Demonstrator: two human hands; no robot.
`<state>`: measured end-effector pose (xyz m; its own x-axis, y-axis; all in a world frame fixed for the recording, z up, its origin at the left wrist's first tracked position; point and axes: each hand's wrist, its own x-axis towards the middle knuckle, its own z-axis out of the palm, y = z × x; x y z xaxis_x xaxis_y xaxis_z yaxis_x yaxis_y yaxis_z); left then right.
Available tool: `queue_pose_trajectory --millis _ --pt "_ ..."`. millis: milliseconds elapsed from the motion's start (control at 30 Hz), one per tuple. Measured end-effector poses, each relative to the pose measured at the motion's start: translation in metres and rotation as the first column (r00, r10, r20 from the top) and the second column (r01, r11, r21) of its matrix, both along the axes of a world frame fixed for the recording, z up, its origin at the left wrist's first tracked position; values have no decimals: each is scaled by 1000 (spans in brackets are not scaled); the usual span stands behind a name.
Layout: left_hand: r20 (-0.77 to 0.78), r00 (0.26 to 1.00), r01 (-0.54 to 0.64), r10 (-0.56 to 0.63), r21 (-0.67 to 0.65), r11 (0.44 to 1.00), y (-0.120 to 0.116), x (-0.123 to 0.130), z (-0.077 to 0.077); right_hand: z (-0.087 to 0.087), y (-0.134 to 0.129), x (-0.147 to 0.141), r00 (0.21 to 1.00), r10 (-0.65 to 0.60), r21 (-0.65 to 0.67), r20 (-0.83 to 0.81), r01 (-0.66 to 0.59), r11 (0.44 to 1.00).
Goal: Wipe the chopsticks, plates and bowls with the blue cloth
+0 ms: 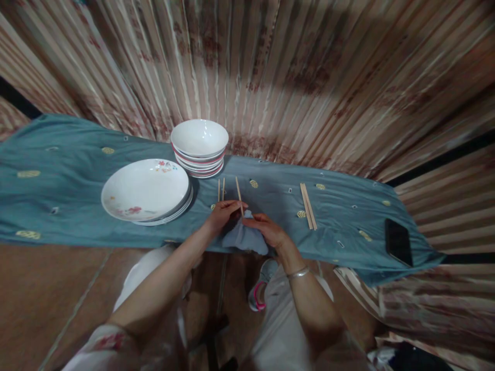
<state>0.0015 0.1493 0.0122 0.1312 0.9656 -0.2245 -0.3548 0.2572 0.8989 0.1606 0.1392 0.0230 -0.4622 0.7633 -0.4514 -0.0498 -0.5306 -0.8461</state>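
Chopstick [238, 189] in the left grip [223, 214]

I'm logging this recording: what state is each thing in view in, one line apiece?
Left-hand grip: closed on held chopstick
Right-hand grip: closed on cloth
held chopstick: lower end at the cloth
cloth: bunched
two chopsticks: lying slightly apart
chopstick bundle: lying close together
plates: stacked, top one face up
bowls: stacked upright
phone: lying flat, upper face dark
tablecloth: spread, wrinkled
curtain: hanging in folds
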Motion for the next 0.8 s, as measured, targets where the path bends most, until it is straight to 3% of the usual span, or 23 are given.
queue_pose_trajectory --millis 200,367,800 --pt "13 1000 21 -21 22 1000 -4 6 0 -8 4 -1 998 -55 33 -9 55 998" --pt "131 990 -42 51 -68 997 -3 4 3 -8 3 -1 998 -59 31 -28 60 998" --pt "69 980 -180 188 -101 978 2 -3 12 9 -7 2 975 198 25 98 -201 979"
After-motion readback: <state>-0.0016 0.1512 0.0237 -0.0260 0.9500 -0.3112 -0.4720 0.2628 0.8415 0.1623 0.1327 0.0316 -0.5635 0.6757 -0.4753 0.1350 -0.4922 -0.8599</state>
